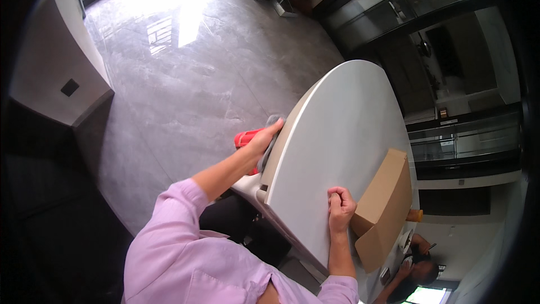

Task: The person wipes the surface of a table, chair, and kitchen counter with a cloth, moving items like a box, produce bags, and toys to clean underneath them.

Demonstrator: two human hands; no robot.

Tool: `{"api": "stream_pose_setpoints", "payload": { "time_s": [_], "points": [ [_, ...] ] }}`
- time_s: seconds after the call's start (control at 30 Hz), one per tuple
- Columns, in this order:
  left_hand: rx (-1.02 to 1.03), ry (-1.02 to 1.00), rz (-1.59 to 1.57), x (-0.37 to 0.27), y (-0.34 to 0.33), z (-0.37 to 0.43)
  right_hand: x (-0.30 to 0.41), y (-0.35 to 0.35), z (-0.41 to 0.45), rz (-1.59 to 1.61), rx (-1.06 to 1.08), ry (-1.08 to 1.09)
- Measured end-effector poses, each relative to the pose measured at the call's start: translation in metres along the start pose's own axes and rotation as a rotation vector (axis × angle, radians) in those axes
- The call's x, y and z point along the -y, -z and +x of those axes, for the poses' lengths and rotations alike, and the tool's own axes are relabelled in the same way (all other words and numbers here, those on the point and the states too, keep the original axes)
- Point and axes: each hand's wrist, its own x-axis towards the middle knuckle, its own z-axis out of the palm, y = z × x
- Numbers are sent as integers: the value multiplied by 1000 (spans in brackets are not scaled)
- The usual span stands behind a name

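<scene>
At the left edge of the white tabletop (337, 131), my left hand (260, 141) grips a grey object (273, 119), possibly cloth or padding. Bright red material (249, 137) shows beyond the hand. The hand hides much of both, and I cannot tell whether they are one thing. My right hand (342, 209) rests on the tabletop with its fingers curled inward, and nothing shows in it. Just right of it lies a long brown cardboard box (382, 194), its near-end flap (371, 249) folded out.
Beyond the box stand an orange container (415, 215) and a bowl (406, 240). A phone-like object (384, 275) lies near another person (415, 270) seated at the table. Grey floor (177, 84) extends left, with a long-handled dustpan (284, 8) farther off.
</scene>
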Motion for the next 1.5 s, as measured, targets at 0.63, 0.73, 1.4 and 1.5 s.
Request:
{"api": "stream_pose_setpoints", "payload": {
  "time_s": [0.63, 0.73, 1.4, 1.5],
  "points": [
    [252, 38, -153, -9, -8, 19, 8, -7, 6, 40, -40, -87],
    [140, -35, -75, -6, 13, 22, 11, -10, 8, 93, -41, -110],
    [-26, -446, 549, 94, 54, -171, 5, -11, 13, 209, -1, -93],
    [-86, -246, 1234, 104, 90, -162, 0, -10, 13, 239, -6, -90]
  ]
}}
